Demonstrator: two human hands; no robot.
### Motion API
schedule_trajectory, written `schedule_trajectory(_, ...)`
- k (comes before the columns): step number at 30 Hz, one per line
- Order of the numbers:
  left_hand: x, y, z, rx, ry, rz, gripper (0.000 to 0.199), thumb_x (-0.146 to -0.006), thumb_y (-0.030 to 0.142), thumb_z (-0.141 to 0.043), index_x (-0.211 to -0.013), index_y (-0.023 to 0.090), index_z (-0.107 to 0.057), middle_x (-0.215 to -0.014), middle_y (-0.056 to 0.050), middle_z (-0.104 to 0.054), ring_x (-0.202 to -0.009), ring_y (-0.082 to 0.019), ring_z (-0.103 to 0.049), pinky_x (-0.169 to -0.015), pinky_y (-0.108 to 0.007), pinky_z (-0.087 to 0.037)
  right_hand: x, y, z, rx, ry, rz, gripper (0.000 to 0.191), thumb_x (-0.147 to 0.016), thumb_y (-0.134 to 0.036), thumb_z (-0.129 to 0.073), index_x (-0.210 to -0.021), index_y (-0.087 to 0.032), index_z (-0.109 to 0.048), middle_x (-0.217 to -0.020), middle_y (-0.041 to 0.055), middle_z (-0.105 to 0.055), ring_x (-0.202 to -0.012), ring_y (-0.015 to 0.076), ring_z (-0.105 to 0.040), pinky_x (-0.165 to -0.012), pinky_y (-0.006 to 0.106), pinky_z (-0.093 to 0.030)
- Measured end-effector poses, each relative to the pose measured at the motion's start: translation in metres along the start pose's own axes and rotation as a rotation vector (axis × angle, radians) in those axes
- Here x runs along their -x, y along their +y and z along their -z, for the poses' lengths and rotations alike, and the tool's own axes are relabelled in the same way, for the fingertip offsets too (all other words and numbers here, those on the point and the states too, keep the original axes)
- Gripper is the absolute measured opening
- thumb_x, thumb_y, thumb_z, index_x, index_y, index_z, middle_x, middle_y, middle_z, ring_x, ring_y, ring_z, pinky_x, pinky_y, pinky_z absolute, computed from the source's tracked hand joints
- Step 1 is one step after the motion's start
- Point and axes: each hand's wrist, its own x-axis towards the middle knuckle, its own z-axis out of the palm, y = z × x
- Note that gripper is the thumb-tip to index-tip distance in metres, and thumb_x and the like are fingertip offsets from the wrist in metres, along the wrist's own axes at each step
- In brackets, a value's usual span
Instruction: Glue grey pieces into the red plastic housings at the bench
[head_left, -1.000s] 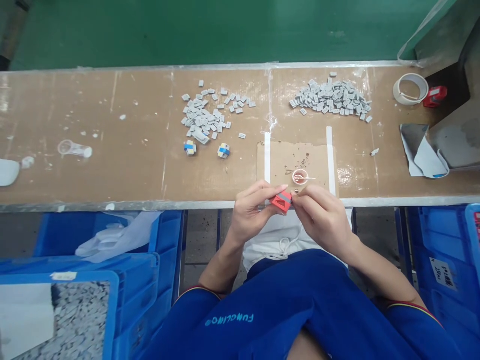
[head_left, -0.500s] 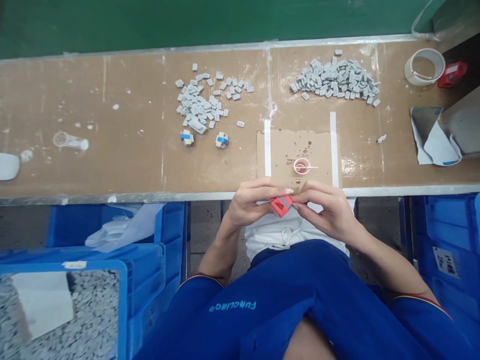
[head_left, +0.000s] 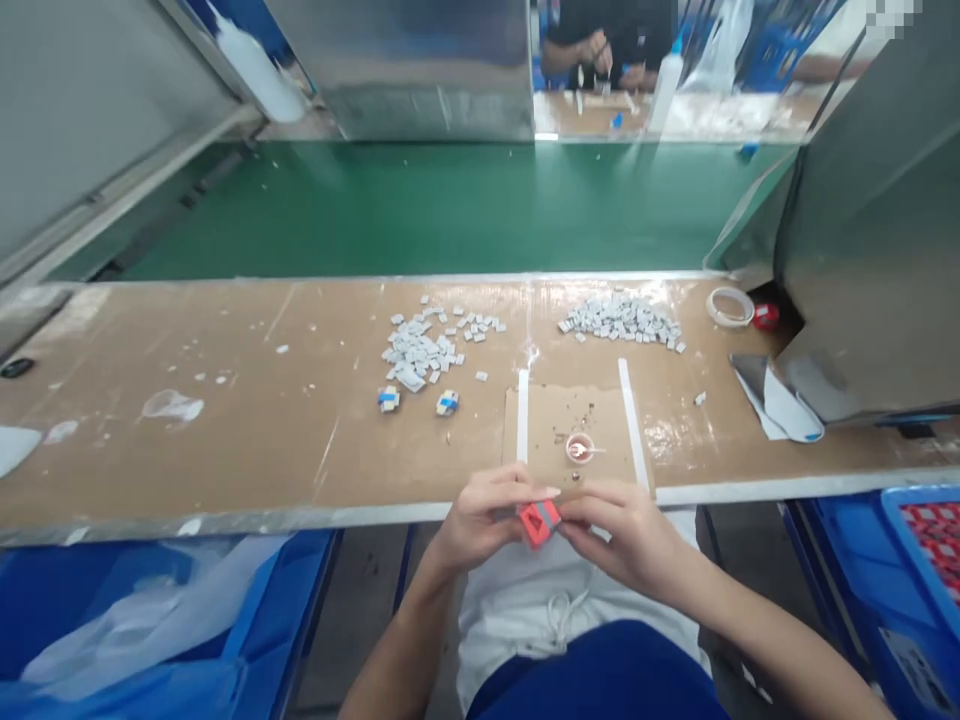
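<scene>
L hand (head_left: 480, 522) & R hand (head_left: 630, 535) both pinch a small red block (head_left: 538, 524) w/ a grey band across it & a dark notch in its face. Fingers clamped on it from either side, L fingertips reaching over the top, R fingers closing on the far end, so the hands nearly meet at the block. Block is held in the air just past the front edge of the bench (head_left: 225, 445), over white cloth (head_left: 555, 620) on the lap, not touching the bench. Just ahead: cardboard sheet (head_left: 570, 425) btwn white tape strips (head_left: 634, 425), w/ small cup (head_left: 580, 449) holding a thin stick. Further off: grey tile heaps (head_left: 416, 350) & two small cubes (head_left: 388, 399) w/ blue bands. Best handling: keep pinch even, on block's edges, clear of band & notch; wrists low & close in to stop wobble; turn it w/ fingertips, not whole arm; stay over the cloth so a slip lands soft.
</scene>
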Motion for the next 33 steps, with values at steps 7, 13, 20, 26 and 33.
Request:
schedule_trajectory(7, 0.000, 0.005, 0.004, -0.025, -0.011, 0.102, 0.029, -0.092, 0.043, -0.079, -0.111, 0.022, -0.086, -0.073, -0.006, -0.069, -0.064, -0.014, -0.062, -0.060, -0.023, -0.049, -0.002, 0.007, -0.003, 0.022, -0.049, 0.015, 0.010, -0.102, -0.018, -0.061, -0.096, -0.018, -0.069, -0.081, 0.0035, -0.072, -0.068, 0.0137, -0.066, -0.065, 0.023, -0.050)
schedule_trajectory(13, -0.002, 0.006, 0.008, -0.004, -0.027, 0.165, 0.032, -0.089, 0.047, -0.081, -0.107, 0.021, -0.087, -0.070, -0.006, -0.069, -0.064, -0.014, -0.059, -0.062, -0.024, -0.046, -0.002, 0.004, -0.009, -0.004, -0.032, -0.051, 0.012, -0.103, -0.022, -0.062, -0.098, -0.017, -0.072, -0.081, 0.0041, -0.073, -0.068, 0.0131, -0.065, -0.065, 0.022, -0.049)
schedule_trajectory(20, -0.002, 0.004, 0.009, 0.079, -0.007, 0.254, 0.038, -0.083, 0.055, -0.084, -0.101, 0.021, -0.089, -0.069, -0.005, -0.066, -0.062, -0.014, -0.057, -0.059, -0.023, -0.045, -0.002, 0.001, -0.011, -0.008, -0.049, -0.063, 0.007, -0.099, -0.019, -0.064, -0.098, -0.019, -0.071, -0.090, 0.0066, -0.078, -0.078, 0.0160, -0.072, -0.073, 0.023, -0.054)
schedule_trajectory(26, -0.001, -0.005, 0.005, 0.073, -0.014, 0.319, 0.042, -0.081, 0.060, -0.083, -0.093, 0.020, -0.088, -0.067, -0.006, -0.066, -0.063, -0.016, -0.059, -0.058, -0.023, -0.046, 0.000, 0.011, -0.017, 0.009, -0.084, -0.185, 0.002, -0.091, -0.020, -0.069, -0.090, -0.020, -0.068, -0.085, 0.0044, -0.077, -0.071, 0.0138, -0.069, -0.067, 0.021, -0.051)
schedule_trajectory(33, -0.001, -0.010, 0.012, 0.041, -0.049, 0.317, 0.043, -0.070, 0.067, -0.087, -0.089, 0.028, -0.090, -0.072, -0.008, -0.075, -0.065, -0.024, -0.070, -0.061, -0.029, -0.058, -0.003, -0.003, -0.007, 0.107, -0.180, -0.235, 0.012, -0.093, -0.025, -0.071, -0.101, -0.017, -0.074, -0.089, 0.0065, -0.078, -0.075, 0.0155, -0.072, -0.069, 0.022, -0.050)
